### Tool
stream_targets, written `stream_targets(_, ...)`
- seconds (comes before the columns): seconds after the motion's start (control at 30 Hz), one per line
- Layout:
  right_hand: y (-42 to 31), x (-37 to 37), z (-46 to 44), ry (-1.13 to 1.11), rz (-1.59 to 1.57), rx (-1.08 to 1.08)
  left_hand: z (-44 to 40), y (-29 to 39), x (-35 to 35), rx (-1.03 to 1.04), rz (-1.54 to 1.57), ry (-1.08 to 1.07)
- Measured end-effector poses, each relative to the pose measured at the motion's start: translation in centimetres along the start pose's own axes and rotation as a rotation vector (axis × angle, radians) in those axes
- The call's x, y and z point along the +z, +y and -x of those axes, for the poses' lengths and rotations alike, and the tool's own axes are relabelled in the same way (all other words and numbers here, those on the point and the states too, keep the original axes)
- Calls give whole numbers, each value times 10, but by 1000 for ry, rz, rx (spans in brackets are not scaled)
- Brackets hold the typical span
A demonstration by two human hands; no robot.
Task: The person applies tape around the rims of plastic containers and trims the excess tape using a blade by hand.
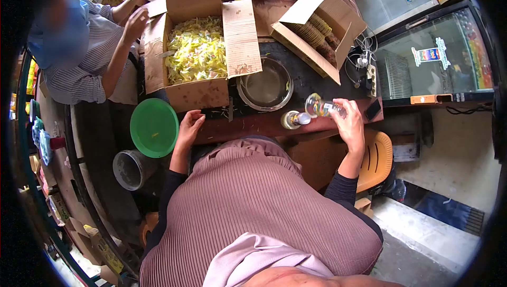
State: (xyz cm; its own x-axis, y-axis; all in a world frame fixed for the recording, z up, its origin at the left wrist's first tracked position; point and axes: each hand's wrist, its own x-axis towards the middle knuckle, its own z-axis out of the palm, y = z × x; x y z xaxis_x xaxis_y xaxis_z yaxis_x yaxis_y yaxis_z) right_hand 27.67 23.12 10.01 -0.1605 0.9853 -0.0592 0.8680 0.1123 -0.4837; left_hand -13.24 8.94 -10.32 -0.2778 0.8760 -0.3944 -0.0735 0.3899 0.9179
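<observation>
My right hand [349, 124] is wrapped around a clear glass jar [318, 106] with coloured print, tilted with one end toward the left. Just below and left of it, a second small jar [290, 120] with a whitish top rests near the table's front edge. My left hand [190, 129] hovers by the front edge with loosely bent fingers and nothing visible in it. Beyond it stands an open cardboard box [198, 95] full of yellow-and-white wrapped pieces [195, 49]. A round metal bowl [265, 83] sits to the right of that box.
A green basin [154, 128] and a grey bucket [128, 170] are at my left. Another person [87, 49] works at the box's far left. An open carton [317, 31] with stacked yellow-rimmed items lies at the back right. A glass-fronted cabinet [433, 57] and an orange chair [376, 161] are on the right.
</observation>
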Motion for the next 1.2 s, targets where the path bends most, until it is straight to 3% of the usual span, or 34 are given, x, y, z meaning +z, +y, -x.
stream_targets(0.17,-4,5,6,-132,129,59,-3,-8,2,11,-9,11)
stream_targets(0.53,28,111,1,-260,281,94,4,-10,-4,37,-45,65)
stream_targets(0.67,18,107,1,-217,433,4,10,-9,-5,9,-43,66)
stream_targets(0.83,-16,72,-17,434,64,-223,12,-16,-7,-1,-49,38)
stream_targets(0.9,-15,82,-21,466,87,-224,9,-15,-6,-12,-45,34)
stream_targets(0.97,14,133,-27,473,375,-333,7,-10,-3,-13,-50,41)
stream_targets(1.03,46,169,-23,-325,137,218,9,-6,-1,-19,-56,36)
stream_targets(1.07,57,180,-22,28,170,-68,7,-3,1,-22,-77,34)
stream_targets(1.1,51,177,-23,141,294,-117,4,-1,1,-25,-101,37)
stream_targets(1.2,53,169,-24,27,165,-89,0,-14,3,76,-65,67)
